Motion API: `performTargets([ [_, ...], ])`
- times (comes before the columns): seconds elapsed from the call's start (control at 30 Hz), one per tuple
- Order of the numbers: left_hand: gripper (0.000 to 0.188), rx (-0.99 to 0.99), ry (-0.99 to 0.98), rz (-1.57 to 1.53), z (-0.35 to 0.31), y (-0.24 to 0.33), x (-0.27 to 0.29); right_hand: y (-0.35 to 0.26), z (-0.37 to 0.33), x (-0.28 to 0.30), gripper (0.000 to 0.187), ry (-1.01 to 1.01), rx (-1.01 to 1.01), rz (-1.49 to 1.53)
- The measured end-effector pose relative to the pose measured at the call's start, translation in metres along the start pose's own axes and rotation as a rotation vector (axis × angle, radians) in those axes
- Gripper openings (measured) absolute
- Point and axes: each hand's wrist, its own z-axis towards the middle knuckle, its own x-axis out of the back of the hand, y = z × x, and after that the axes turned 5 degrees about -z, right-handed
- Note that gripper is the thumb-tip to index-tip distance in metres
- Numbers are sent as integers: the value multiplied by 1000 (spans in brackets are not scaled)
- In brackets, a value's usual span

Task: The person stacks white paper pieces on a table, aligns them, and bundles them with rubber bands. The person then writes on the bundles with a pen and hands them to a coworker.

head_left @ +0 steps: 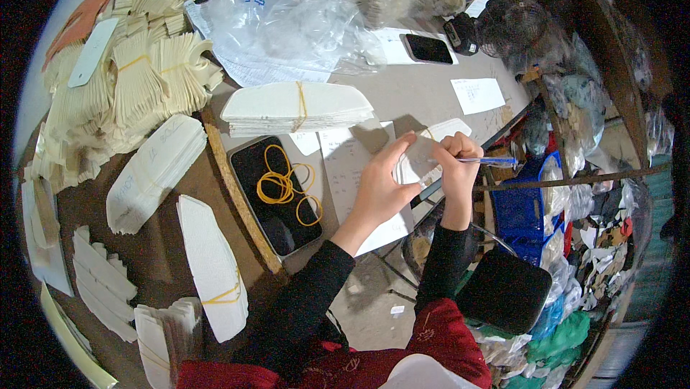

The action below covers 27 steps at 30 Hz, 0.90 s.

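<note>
My left hand (381, 186) grips a stack of white, rounded-end cut pieces (451, 127), with thumb and fingers around its near end. A thin yellow rubber band appears to cross the stack. Closed round a blue pen (496, 162), my right hand (458, 166) rests against the side of the stack; the pen's tip is hidden by the fingers. Beneath both hands lie handwritten paper sheets (345, 173). A larger banded stack of white pieces (266, 107) lies just beyond my left hand.
Yellow rubber bands (279, 186) lie on a black tablet-like slab (253, 162) beside a wooden strip (233, 191). Cream bundles (147, 72) pile up at left. A plastic bag (287, 22), phone (429, 49) and small fan (510, 28) stand farther back. Right of the table are a stool (505, 290) and blue crates (519, 206).
</note>
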Motion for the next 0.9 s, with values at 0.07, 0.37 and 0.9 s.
performTargets([
  [0.07,72,8,-4,-21,0,1,0,0,0,-1,41,21,26,-22],
  [0.37,70,-9,8,15,-1,3,0,0,1,1,38,16,-40,40],
  [0.9,71,-15,16,40,0,-1,0,5,4,0,42,36,56,-91],
])
